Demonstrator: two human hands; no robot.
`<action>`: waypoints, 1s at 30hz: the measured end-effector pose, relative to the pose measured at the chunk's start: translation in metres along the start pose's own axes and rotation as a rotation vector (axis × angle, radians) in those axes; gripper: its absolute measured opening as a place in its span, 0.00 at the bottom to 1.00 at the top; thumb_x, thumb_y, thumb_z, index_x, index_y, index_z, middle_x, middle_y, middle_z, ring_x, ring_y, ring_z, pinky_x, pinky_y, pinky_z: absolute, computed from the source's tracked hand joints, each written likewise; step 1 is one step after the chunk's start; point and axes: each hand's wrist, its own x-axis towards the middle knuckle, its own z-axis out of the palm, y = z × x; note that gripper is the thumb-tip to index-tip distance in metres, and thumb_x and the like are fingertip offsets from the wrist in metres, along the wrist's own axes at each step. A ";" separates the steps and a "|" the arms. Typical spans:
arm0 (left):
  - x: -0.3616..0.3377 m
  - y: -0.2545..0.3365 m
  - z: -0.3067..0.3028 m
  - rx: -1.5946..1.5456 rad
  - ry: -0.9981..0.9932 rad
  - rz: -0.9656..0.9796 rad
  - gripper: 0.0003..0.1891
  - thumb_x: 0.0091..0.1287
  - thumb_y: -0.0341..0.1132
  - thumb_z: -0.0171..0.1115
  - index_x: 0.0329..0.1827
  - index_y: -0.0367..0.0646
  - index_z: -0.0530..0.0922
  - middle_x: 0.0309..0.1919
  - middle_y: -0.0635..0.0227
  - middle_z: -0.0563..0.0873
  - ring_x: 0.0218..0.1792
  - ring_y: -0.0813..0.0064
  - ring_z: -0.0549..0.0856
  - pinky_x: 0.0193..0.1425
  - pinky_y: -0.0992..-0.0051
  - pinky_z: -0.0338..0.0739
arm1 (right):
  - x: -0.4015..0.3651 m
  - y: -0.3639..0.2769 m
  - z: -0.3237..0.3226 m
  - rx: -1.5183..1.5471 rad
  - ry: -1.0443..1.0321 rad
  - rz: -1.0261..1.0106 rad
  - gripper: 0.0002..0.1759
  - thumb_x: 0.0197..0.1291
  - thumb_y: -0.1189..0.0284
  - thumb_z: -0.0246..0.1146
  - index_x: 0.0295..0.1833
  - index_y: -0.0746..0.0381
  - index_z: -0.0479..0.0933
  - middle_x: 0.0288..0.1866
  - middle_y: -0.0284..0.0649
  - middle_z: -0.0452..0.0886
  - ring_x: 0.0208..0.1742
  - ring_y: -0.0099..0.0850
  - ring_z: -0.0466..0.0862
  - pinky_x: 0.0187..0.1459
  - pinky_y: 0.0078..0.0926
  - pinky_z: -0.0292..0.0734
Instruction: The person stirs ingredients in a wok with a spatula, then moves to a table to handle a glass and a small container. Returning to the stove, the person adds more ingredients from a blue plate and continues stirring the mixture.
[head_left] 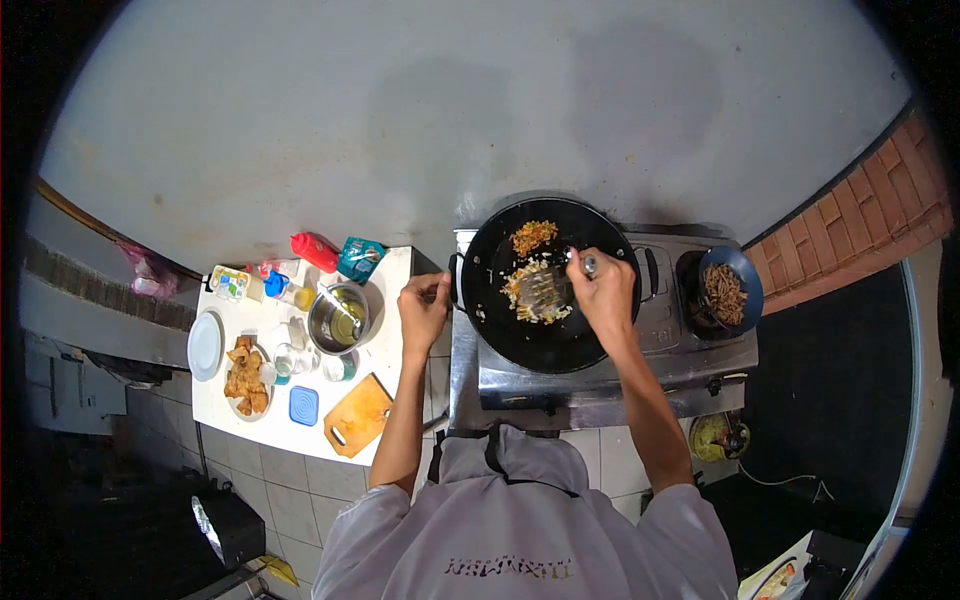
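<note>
A black two-handled wok (pixel 550 352) sits on the left burner of the gas stove. My left hand (pixel 424 308) is closed at the wok's left handle (pixel 457 281), its fingertips pinching it. Over the wok's right side, my right hand (pixel 603 290) grips a metal spatula (pixel 543 294). The spatula's slotted blade lies in pale and orange chopped bits (pixel 527 287) near the middle of the wok. A separate browned heap of chopped bits (pixel 534 237) rests higher up the wok's far side.
On the stove's right, a dark pan (pixel 752 290) holds brown strips. The white table (pixel 215 400) at left carries a steel bowl (pixel 318 320), a plate of fried pieces (pixel 245 378), a cutting board (pixel 362 412), a red bottle (pixel 315 252) and several jars. A wall stands behind.
</note>
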 end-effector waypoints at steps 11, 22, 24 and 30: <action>-0.004 -0.001 0.002 0.016 0.005 0.001 0.11 0.65 0.32 0.67 0.44 0.34 0.85 0.35 0.57 0.87 0.35 0.73 0.86 0.41 0.75 0.79 | 0.014 0.014 -0.026 -0.353 0.165 0.090 0.15 0.59 0.69 0.65 0.25 0.70 0.78 0.18 0.55 0.76 0.22 0.54 0.78 0.24 0.43 0.70; -0.006 -0.004 0.004 -0.048 0.020 0.051 0.10 0.65 0.31 0.66 0.45 0.35 0.85 0.40 0.57 0.83 0.33 0.75 0.83 0.39 0.77 0.78 | 0.009 -0.021 0.004 0.018 -0.022 -0.140 0.12 0.59 0.72 0.65 0.26 0.68 0.77 0.21 0.51 0.78 0.20 0.48 0.80 0.23 0.39 0.72; -0.005 -0.007 0.005 -0.080 0.050 0.085 0.08 0.65 0.29 0.66 0.43 0.34 0.85 0.37 0.60 0.82 0.30 0.77 0.81 0.34 0.79 0.77 | 0.006 -0.015 0.007 -0.038 -0.059 -0.190 0.13 0.60 0.72 0.65 0.26 0.68 0.77 0.22 0.51 0.79 0.20 0.46 0.81 0.23 0.39 0.73; -0.008 0.001 0.002 -0.042 -0.015 0.052 0.10 0.64 0.29 0.66 0.45 0.34 0.85 0.36 0.56 0.85 0.32 0.75 0.83 0.36 0.78 0.78 | 0.010 -0.019 -0.018 -0.058 0.054 -0.045 0.13 0.60 0.71 0.65 0.25 0.67 0.77 0.19 0.49 0.78 0.19 0.44 0.80 0.22 0.38 0.72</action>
